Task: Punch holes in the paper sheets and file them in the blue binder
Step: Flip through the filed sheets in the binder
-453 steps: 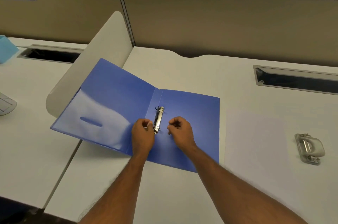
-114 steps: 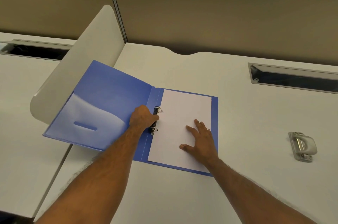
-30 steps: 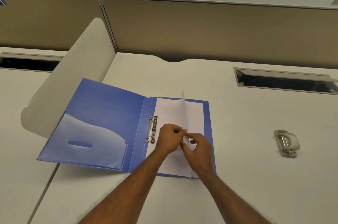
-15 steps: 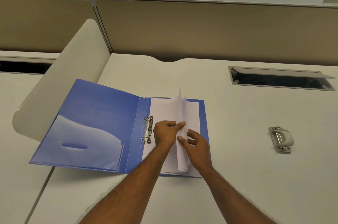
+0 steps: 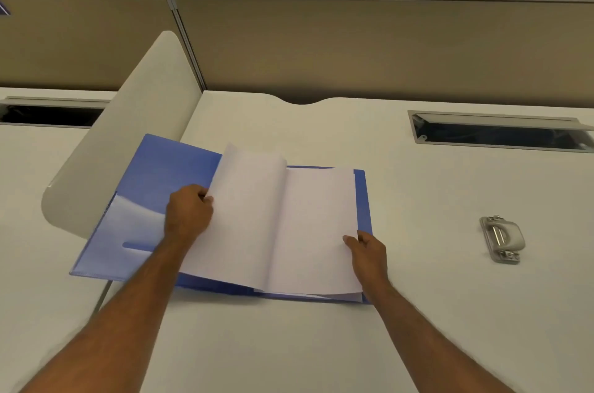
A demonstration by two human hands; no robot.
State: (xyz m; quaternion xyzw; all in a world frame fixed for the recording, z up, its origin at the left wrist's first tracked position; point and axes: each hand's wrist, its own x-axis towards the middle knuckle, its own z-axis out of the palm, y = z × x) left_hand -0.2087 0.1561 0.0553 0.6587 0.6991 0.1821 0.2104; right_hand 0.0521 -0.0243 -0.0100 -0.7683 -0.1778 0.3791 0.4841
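The fingers (image 5: pixel 205 196) of the left hand (image 5: pixel 188 216) are curled and pinched on the outer edge of a turned sheet (image 5: pixel 244 219), which they hold lifted and swung over to the left of the binder's spine. The fingers (image 5: pixel 348 239) of the right hand (image 5: pixel 369 253) are bent and pressed on the outer edge of the remaining paper stack (image 5: pixel 318 232), low on that edge, the thumb on top; whether the other fingers reach under the sheets cannot be told. The stack lies flat on the right leaf of the blue binder (image 5: pixel 167 174), which lies open on the tabletop (image 5: pixel 289 344), its left leaf with the clear pocket tilted up against a curved white divider (image 5: pixel 135 135) just left of the binder. The ring mechanism at the spine is hidden under the turned sheet, so it cannot be told whether the rings are shut. A grey hole punch (image 5: pixel 501 238) sits well apart from the binder, to its right, untouched. Judging from this, the punching seems done and the sheets are already on the rings; the step in hand looks like a check that the pages turn freely. The next move probably calls for laying the turned sheet back onto the stack, squaring the edges, and folding the left leaf over to close the binder without creasing the paper at the rings.
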